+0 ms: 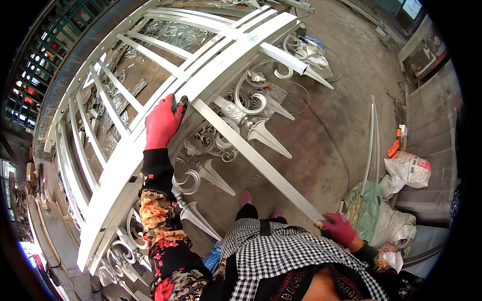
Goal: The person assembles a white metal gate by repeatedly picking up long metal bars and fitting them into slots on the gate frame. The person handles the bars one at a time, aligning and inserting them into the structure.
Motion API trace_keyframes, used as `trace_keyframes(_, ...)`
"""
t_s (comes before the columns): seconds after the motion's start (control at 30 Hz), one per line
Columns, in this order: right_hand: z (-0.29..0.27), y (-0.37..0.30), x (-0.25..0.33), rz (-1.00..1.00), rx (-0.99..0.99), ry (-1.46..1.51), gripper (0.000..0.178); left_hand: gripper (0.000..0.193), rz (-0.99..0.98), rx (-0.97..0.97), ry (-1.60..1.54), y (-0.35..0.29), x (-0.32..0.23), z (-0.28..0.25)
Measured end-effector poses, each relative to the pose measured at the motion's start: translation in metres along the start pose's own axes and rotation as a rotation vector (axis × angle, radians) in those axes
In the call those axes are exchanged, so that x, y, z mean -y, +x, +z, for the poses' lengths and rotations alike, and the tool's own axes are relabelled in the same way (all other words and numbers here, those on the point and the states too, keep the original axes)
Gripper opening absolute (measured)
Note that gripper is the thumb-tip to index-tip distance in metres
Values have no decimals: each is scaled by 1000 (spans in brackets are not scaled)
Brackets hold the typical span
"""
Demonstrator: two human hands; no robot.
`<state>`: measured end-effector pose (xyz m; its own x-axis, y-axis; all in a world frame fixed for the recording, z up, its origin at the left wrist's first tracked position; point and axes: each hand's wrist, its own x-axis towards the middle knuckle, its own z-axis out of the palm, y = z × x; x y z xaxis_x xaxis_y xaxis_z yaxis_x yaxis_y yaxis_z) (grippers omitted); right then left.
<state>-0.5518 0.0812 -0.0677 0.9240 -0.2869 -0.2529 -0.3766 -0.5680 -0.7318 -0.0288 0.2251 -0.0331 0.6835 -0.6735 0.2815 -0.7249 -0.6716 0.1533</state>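
A straight silver-white square metal tube point(257, 160) meets a large white slatted metal frame point(236, 62) at its near rail, long axis roughly square to that rail, slanting rightward to the person. Well out from the frame, the red-gloved right hand point(339, 229) grasps the tube's near end, arm low. The red-gloved left hand point(164, 121) reaches forward, on the frame's rail beside the tube's far end; I cannot tell whether its grip is clenched.

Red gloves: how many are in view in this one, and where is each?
2: one on the left hand, against the white frame; one on the right hand, at the near end of the silver bar. More could be hidden among the clutter.
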Motion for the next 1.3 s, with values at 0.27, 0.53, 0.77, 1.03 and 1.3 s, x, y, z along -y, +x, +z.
trace_keyframes(0.27,-49,22,16,420,27,149,23,43,35,-67,37,-3,-1,-1)
trace_keyframes(0.53,-8,26,8,539,107,485,26,71,78,-11,49,-5,1,-7)
trace_keyframes(0.77,-95,21,72,527,89,82,25,88,57,78,104,-4,-10,-17)
trace_keyframes(1.03,4,23,6,615,38,684,27,94,21,83,150,-5,-18,-10)
trace_keyframes(1.3,-24,19,15,581,241,764,35,93,50,18,182,-9,-16,-6)
